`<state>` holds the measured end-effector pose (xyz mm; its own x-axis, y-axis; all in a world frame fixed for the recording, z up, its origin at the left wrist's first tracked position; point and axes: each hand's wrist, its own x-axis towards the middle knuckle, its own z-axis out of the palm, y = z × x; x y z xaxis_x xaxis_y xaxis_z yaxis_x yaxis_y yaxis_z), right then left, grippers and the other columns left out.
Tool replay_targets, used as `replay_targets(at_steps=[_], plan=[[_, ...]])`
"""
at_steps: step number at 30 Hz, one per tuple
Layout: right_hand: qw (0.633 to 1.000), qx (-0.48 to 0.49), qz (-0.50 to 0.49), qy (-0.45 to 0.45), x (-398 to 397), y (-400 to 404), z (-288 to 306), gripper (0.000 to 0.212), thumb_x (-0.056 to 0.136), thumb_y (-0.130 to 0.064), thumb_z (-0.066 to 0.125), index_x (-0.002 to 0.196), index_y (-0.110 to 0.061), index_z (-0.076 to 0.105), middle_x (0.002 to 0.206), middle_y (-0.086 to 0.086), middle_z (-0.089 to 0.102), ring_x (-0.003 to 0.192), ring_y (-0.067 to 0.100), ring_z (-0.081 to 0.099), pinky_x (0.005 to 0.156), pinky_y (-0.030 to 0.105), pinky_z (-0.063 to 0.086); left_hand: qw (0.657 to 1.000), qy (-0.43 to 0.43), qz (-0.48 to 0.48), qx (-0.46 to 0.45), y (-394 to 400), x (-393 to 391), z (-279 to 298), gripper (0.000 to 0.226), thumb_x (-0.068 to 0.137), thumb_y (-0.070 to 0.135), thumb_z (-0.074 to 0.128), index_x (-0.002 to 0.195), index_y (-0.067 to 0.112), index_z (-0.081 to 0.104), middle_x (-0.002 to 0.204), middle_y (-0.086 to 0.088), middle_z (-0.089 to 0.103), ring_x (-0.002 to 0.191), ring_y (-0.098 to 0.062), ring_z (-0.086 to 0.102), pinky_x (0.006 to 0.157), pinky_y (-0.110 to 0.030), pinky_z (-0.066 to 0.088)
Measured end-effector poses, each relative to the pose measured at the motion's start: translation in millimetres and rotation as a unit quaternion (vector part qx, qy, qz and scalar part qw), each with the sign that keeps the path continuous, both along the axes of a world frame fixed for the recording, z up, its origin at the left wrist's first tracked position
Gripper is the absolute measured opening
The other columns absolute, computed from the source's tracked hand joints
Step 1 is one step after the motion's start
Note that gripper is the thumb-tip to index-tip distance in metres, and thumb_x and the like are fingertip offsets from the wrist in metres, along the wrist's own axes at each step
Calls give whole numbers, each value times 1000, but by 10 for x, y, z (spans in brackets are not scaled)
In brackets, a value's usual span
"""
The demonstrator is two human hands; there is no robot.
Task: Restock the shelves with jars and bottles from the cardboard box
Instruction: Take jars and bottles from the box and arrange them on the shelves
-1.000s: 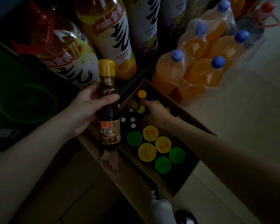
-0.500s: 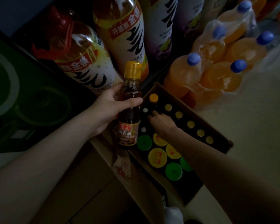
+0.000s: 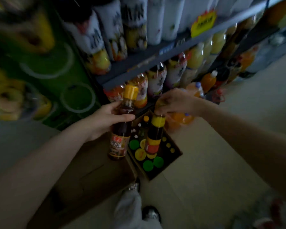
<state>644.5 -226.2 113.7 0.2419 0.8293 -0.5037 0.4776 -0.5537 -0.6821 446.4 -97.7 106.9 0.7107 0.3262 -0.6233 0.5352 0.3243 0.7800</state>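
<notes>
Dark shelves (image 3: 139, 63) packed with big oil and drink bottles fill the upper view, with pale floor (image 3: 221, 154) open to the right. Below them an open cardboard box (image 3: 176, 157) sits on the floor, yellow and green lids showing inside, a flat brown carton just beside it on the left. The left hand (image 3: 106, 119) has its grip wrapped round the neck of a dark sesame oil bottle (image 3: 120, 134), held upright over the box's left edge. The right hand (image 3: 173, 101) pinches from above the top of a second bottle (image 3: 155, 136) with a yellow collar, hanging clear above the lids. The picture is blurred.
</notes>
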Motion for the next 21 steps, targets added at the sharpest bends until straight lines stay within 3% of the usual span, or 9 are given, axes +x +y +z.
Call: replay_targets(at_steps=[2,4,5,8,11,15,18,21], plan=[[997,21,24,68,-164,64,893,15,79,-16,72,73,-6,62,67,12,57,61,12,54,63,27,42,999,-8,16,-29,-15,-256,756,66,52,21,86,112,25,60,104,-1,69,96,-19,64,88,-38,51],[992,59,47,99,-421,142,1725,28,78,-19,73,88,6,64,79,25,56,73,25,53,69,37,40,998,-33,26,-55,-3,-583,1512,43,60,18,77,99,22,62,91,0,71,84,-17,67,78,-32,55],[990,70,58,112,-557,203,2112,35,77,-22,74,91,8,63,81,26,56,74,25,52,69,38,39,996,-49,27,-63,17,-759,1855,42,59,19,79,97,21,62,88,-1,72,81,-18,69,75,-31,56],[978,122,78,149,-1033,440,3098,50,62,-33,80,90,5,63,83,15,53,77,24,49,71,35,35,991,-107,47,-65,146,-1363,2725,69,38,28,94,98,15,63,88,-7,71,79,-22,70,67,-32,57],[958,191,136,163,-1648,756,3850,58,56,-42,77,89,4,62,86,16,51,84,27,44,68,39,30,981,-165,98,-35,318,-2071,3429,77,35,28,95,102,13,61,89,-8,72,78,-24,71,67,-32,57],[931,243,207,176,-2637,1289,4536,39,52,-43,81,79,-17,69,83,16,54,79,26,46,68,34,30,960,-192,201,39,667,-3103,4010,67,43,25,93,101,14,62,87,-8,73,75,-23,71,64,-32,58],[912,268,277,136,-3460,1809,4902,35,62,-34,81,80,-10,64,67,12,50,51,16,46,48,18,30,942,-175,262,114,1020,-3873,4299,29,78,9,67,105,13,56,84,-5,72,75,-20,71,66,-30,58],[900,288,310,107,-4277,2418,5174,34,67,-32,76,82,-5,62,63,12,47,41,7,38,38,17,25,920,-155,312,181,1480,-4659,4543,28,79,10,60,106,16,57,86,-3,72,79,-20,71,73,-33,58]])
